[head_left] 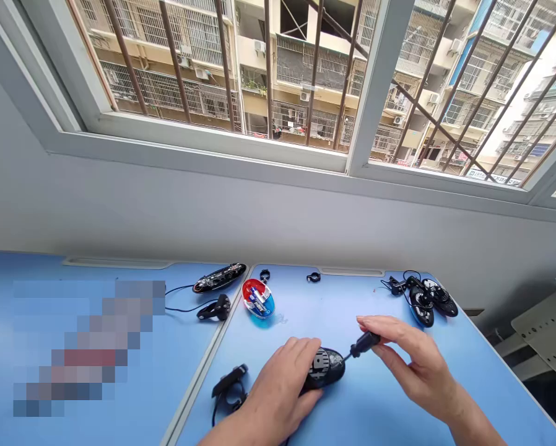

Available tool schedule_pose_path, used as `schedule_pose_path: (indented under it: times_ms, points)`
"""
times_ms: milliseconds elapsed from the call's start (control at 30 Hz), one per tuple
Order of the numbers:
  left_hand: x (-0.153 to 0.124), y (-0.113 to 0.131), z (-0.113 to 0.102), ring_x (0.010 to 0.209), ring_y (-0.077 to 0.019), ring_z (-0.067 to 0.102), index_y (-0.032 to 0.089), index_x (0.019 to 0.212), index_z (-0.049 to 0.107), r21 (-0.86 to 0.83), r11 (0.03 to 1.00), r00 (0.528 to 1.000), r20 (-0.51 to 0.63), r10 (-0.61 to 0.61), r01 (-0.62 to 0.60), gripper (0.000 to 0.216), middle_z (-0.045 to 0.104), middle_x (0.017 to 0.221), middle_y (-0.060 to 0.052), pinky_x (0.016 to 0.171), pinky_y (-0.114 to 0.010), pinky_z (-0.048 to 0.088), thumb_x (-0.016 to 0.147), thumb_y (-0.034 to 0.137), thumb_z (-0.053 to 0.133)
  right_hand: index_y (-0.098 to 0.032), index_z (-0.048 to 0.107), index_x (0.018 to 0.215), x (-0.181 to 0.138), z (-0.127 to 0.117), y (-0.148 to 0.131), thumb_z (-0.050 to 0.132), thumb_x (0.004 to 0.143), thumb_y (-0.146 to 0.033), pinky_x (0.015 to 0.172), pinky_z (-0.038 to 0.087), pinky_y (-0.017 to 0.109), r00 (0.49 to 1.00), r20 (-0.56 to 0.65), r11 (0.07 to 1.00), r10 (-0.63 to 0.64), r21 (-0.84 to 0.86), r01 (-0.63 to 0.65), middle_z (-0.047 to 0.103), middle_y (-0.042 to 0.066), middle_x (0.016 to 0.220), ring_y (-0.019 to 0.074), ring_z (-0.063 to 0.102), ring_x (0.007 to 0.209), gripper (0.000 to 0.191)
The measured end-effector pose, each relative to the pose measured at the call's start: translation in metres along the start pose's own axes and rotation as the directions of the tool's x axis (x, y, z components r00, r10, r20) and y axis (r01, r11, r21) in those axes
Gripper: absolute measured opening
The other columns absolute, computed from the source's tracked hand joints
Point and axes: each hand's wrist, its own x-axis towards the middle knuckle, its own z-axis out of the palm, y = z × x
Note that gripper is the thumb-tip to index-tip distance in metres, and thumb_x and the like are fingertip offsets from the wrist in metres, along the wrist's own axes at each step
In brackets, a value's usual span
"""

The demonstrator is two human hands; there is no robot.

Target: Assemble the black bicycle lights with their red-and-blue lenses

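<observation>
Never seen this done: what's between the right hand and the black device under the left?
In the head view, a screwdriver: the right hand holds one end, the other reaching the black device.

Screwdriver right of the device

On our table, our left hand lies over the device; our right hand holds the screwdriver. Behind, we have parts inside a dish, with cabled pieces to its right.
</observation>
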Motion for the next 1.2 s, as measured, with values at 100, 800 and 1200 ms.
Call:
schedule_pose_path:
  times_ms: [100, 800, 1200]
  points:
    - [0.0, -0.002, 0.002, 0.097, -0.0281, 0.054, 0.021, 0.116, 0.048, 0.001, 1.0, 1.0, -0.011, 0.004, -0.004, 0.046, 0.061, 0.113, -0.007, 0.083, -0.042, 0.047, 0.074, 0.007, 0.062, -0.024, 0.059, 0.114, 0.0, 0.007, -0.001, 0.057, 0.092, -0.012, 0.071, 0.06, 0.026, 0.993, -0.057, 0.993, 0.102, 0.07, -0.097, 0.072, 0.005, 0.099, 0.0167, 0.069, 0.087, 0.025]
    - [0.0, -0.006, 0.007, 0.095, -0.0267, 0.056, 0.024, 0.115, 0.049, -0.001, 1.0, 0.996, -0.084, 0.021, -0.021, 0.05, 0.063, 0.11, -0.005, 0.082, -0.038, 0.047, 0.07, 0.008, 0.062, -0.024, 0.06, 0.109, 0.0, 0.011, -0.006, 0.059, 0.094, -0.021, 0.075, 0.063, 0.032, 0.989, -0.064, 0.985, 0.13, 0.118, -0.122, 0.074, 0.007, 0.1, 0.0201, 0.072, 0.091, 0.015]
    - [-0.002, -0.01, 0.011, 0.099, -0.0276, 0.055, 0.023, 0.119, 0.046, 0.002, 0.999, 0.996, -0.081, 0.046, -0.046, 0.053, 0.061, 0.114, -0.006, 0.084, -0.04, 0.046, 0.071, 0.006, 0.061, -0.024, 0.052, 0.131, 0.004, 0.012, -0.004, 0.048, 0.095, -0.009, 0.067, 0.061, 0.032, 0.997, -0.032, 0.997, -0.077, -0.001, 0.077, 0.073, 0.01, 0.103, 0.0209, 0.071, 0.09, 0.04]
